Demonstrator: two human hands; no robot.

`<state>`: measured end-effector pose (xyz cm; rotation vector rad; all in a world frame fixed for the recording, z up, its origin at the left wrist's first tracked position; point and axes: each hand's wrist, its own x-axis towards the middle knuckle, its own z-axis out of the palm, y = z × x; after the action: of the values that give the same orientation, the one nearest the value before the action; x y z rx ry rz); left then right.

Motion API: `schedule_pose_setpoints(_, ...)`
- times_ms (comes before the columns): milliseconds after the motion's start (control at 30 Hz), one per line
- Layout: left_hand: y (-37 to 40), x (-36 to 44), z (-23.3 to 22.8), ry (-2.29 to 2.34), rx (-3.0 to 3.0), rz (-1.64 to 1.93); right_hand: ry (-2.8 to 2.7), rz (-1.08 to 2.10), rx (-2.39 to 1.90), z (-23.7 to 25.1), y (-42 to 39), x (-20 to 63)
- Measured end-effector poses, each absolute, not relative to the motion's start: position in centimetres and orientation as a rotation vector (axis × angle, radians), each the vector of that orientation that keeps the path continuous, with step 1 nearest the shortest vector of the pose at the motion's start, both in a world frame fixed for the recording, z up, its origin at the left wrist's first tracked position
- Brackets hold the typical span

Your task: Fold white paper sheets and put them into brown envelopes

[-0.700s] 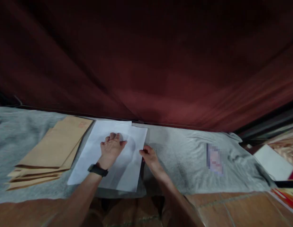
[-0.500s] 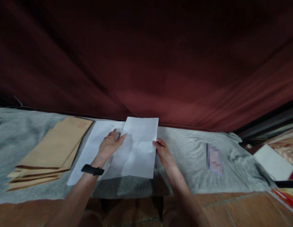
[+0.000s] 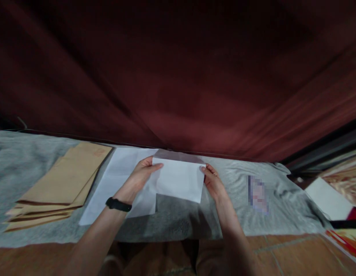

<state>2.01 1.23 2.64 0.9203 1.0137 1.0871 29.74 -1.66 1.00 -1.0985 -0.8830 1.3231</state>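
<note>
Between my two hands is a folded sheet of white paper [image 3: 179, 178], held a little above the grey cloth. My left hand [image 3: 140, 173] pinches its upper left corner, thumb on top. At the upper right corner my right hand [image 3: 213, 180] grips it, thumb in front and fingers behind. Another white sheet [image 3: 109, 191] with crease lines lies flat on the cloth, partly beneath my left hand and wrist. Left of it rests a fanned stack of brown paper envelopes [image 3: 63, 176], the top one with a faint reddish mark.
The grey cloth [image 3: 224, 218] covers the surface, with a dark red curtain [image 3: 178, 96] hanging along its back edge. A blurred-out item [image 3: 257, 194] lies on the cloth at right. Farther right are a white flat object [image 3: 329, 199] and tiled floor [image 3: 281, 251].
The sheet, opened out before, is now folded to about half its height, lifted and shifted right. My left hand has gone from resting on the paper to gripping its corner.
</note>
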Motion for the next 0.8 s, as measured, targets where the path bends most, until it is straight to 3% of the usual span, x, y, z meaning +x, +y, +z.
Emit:
schedule_pose_setpoints(167, 1.3, 2.9, 4.0, 1.139, 1.309, 1.298, -0.952, 1.128, -1.053, 2.1, -1.6, 31.5)
schedule_pose_setpoints(333, 1.5, 3.1, 3.3, 1.222, 1.672, 1.161, -1.031, 1.063, -1.107, 2.4, -2.2, 33.4)
schedule_pose_setpoints(567, 0.5, 2.9, -0.3, 1.006, 1.396, 0.618, -1.143, 1.394, -1.220, 0.5, -3.5, 35.7)
schedule_pose_setpoints(800, -0.4, 3.6, -1.9, 1.229, 1.130, 0.739, -1.034, 1.311, -1.543, -2.2, -4.4, 37.8)
